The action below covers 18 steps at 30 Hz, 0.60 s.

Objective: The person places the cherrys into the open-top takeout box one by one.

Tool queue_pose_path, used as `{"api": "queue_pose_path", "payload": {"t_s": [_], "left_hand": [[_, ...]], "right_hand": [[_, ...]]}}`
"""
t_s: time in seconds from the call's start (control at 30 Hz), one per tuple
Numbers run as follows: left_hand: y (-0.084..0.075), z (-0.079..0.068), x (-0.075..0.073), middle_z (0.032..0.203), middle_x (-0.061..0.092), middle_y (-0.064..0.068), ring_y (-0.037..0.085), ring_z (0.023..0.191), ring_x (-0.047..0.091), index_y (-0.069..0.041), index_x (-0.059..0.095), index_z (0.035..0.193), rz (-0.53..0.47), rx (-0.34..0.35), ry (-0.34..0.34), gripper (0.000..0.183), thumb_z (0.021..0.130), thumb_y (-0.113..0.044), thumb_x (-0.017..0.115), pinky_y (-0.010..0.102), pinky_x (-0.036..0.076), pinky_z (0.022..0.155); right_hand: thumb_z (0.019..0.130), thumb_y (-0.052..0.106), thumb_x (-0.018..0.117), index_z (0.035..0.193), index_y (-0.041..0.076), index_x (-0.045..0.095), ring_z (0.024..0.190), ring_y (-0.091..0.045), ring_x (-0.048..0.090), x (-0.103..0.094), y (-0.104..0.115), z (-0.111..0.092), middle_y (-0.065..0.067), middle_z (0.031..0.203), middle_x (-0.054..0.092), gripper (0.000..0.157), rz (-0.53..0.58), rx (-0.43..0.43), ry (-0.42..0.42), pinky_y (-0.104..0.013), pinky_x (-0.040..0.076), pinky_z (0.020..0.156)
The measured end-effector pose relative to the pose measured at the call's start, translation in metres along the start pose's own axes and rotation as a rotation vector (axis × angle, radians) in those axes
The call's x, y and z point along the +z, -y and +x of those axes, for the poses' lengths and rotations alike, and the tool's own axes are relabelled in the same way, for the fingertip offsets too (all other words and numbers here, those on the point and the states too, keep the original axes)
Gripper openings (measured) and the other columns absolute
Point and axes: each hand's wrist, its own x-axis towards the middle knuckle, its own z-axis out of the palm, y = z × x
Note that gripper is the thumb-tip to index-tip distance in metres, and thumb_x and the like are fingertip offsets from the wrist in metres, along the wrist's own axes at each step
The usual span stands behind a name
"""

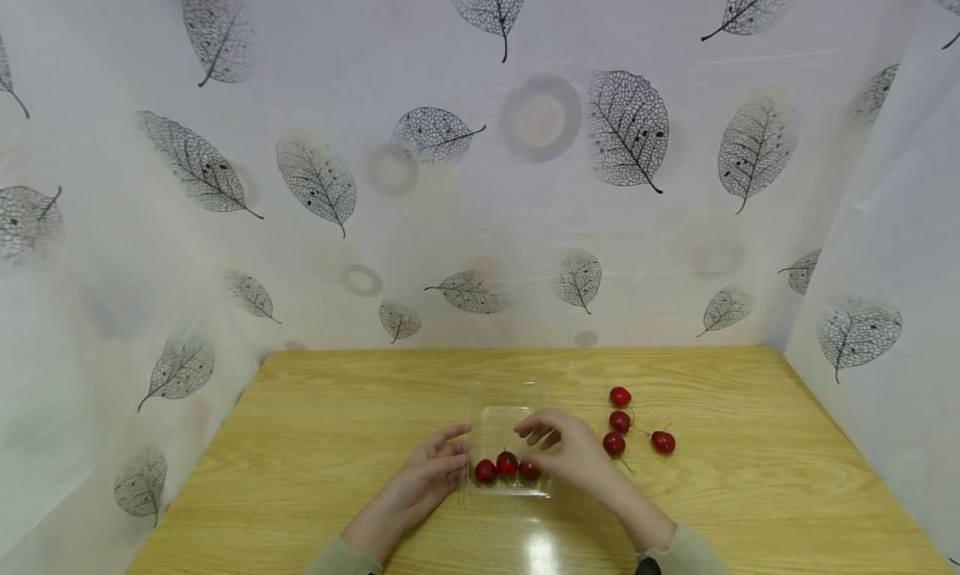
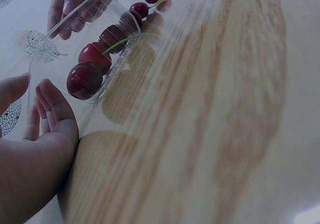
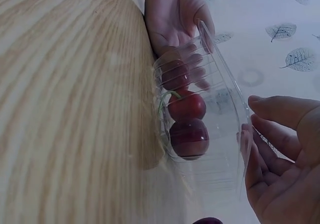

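Both hands sit at the near edge of the table [image 1: 315, 408], left hand [image 1: 427, 475] with relaxed straight fingers against the left wall of the clear plastic box [image 1: 501, 417], right hand [image 1: 570, 454] with loosely curled fingers hovering over its right rim, gripping nothing. Three cherries [image 1: 507, 467] line the box's near wall and four loose cherries [image 1: 619, 421] lie just right of it. Probably best to keep the left hand bracing so the flimsy box doesn't skid.

Seven cherries [image 1: 619, 422], one clear plastic box [image 1: 504, 408], two hands [image 1: 420, 479].
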Motion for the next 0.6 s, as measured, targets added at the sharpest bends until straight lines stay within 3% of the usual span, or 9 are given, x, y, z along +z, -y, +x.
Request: {"api": "queue_pose_path", "payload": {"t_s": [0.6], "left_hand": [[0.001, 0.001, -0.001, 0.119, 0.057, -0.002, 0.006, 0.102, 0.06, -0.001, 0.028, 0.161, -0.022, 0.003, 0.002, 0.063, 0.104, 0.002, 0.055, 0.018, 0.052, 0.091]], "right_hand": [[0.091, 0.004, 0.08, 0.119, 0.0, 0.073, 0.093, -0.008, 0.07, -0.024, -0.012, -0.005, -0.022, 0.112, 0.075, 0.029, 0.05, 0.024, -0.099, -0.025, 0.061, 0.087]]}}
